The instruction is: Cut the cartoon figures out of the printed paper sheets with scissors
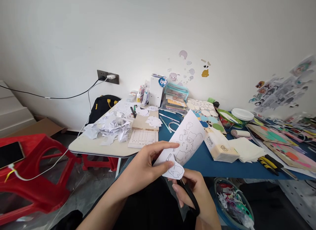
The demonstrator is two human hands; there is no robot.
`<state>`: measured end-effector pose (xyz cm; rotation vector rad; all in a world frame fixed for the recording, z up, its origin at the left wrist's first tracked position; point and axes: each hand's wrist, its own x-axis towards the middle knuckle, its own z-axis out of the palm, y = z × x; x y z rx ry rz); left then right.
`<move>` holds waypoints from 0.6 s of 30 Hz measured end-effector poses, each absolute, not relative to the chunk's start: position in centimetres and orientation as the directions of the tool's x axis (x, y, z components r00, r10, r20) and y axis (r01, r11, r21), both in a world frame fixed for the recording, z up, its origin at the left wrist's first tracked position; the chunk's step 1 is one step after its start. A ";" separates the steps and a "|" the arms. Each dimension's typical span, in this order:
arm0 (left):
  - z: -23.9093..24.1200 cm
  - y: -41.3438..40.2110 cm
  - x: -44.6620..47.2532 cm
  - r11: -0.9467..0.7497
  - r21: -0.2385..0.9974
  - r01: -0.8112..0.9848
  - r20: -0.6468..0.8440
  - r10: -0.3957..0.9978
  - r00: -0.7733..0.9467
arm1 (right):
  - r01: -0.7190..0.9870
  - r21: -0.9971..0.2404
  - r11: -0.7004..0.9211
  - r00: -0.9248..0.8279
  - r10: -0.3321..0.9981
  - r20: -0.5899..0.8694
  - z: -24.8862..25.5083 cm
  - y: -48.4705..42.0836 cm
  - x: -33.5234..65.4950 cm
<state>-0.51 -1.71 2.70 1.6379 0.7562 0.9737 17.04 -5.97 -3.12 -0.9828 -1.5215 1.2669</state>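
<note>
Head view: my left hand (150, 161) pinches white line-printed paper (191, 139); my right hand (200, 187) holds black-handled scissors (190, 194), pointing up-left at it.

- Two bare hands (145, 165) (197, 187) are seen.
- One pair of scissors (194, 202) is counted.
- One held sheet (190, 134) is shown.
- Two plugs (111, 77) (101, 78) are counted.
- One phone (11, 154) is seen.
- One tissue pack (219, 147) is shown.
- One backpack (100, 107) is seen.

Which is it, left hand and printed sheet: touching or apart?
Touching. Head view: left hand has its thumb laid over the printed sheet.
</note>
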 end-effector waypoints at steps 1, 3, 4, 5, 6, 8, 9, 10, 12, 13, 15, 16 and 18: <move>2.6 -1.7 -0.5 -0.250 0.968 -0.003 0.222 0.854 0.470 | 0.054 -0.987 0.153 -0.271 0.953 0.133 -2.9 -6.1 17.0; 2.4 -1.7 -0.5 -0.213 0.976 -0.034 0.205 0.864 0.460 | 0.103 -0.985 0.138 -0.249 0.962 0.108 -2.6 -6.2 16.8; 2.2 -1.6 -0.5 -0.191 0.980 -0.051 0.193 0.870 0.453 | 0.123 -0.983 0.134 -0.236 0.966 0.102 -2.5 -6.2 16.7; 2.2 -1.6 -0.4 -0.168 0.983 -0.068 0.181 0.877 0.445 | 0.137 -0.981 0.134 -0.220 0.970 0.101 -2.4 -6.2 16.6; 2.1 -1.7 -0.4 -0.147 0.986 -0.082 0.168 0.883 0.438 | 0.146 -0.980 0.136 -0.207 0.973 0.104 -2.5 -6.2 16.5; 2.1 -1.7 -0.3 -0.118 0.988 -0.096 0.147 0.896 0.420 | 0.142 -0.979 0.146 -0.181 0.976 0.119 -2.7 -6.1 16.3; 2.1 -1.7 -0.2 -0.111 0.989 -0.097 0.141 0.902 0.408 | 0.131 -0.980 0.151 -0.172 0.977 0.127 -2.9 -6.1 16.2; 2.1 -1.7 -0.2 -0.108 0.990 -0.095 0.137 0.907 0.397 | 0.118 -0.981 0.156 -0.166 0.977 0.135 -3.1 -6.0 16.2; 2.2 -1.7 -0.1 -0.108 0.990 -0.087 0.133 0.913 0.385 | 0.094 -0.982 0.164 -0.167 0.975 0.147 -3.3 -6.0 16.2; 2.2 -1.7 -0.1 -0.110 0.990 -0.083 0.134 0.912 0.388 | 0.088 -0.982 0.167 -0.176 0.973 0.150 -3.3 -5.9 16.3; 2.3 -1.7 -0.2 -0.121 0.990 -0.072 0.140 0.904 0.404 | 0.097 -0.980 0.173 -0.207 0.967 0.150 -3.1 -6.0 16.4; 2.3 -1.7 -0.2 -0.128 0.990 -0.064 0.143 0.899 0.414 | 0.116 -0.977 0.181 -0.220 0.964 0.152 -3.0 -6.0 16.6; 2.3 -1.6 -0.4 -0.134 0.990 -0.044 0.140 0.890 0.435 | 0.161 -0.969 0.187 -0.234 0.961 0.146 -2.7 -6.1 16.8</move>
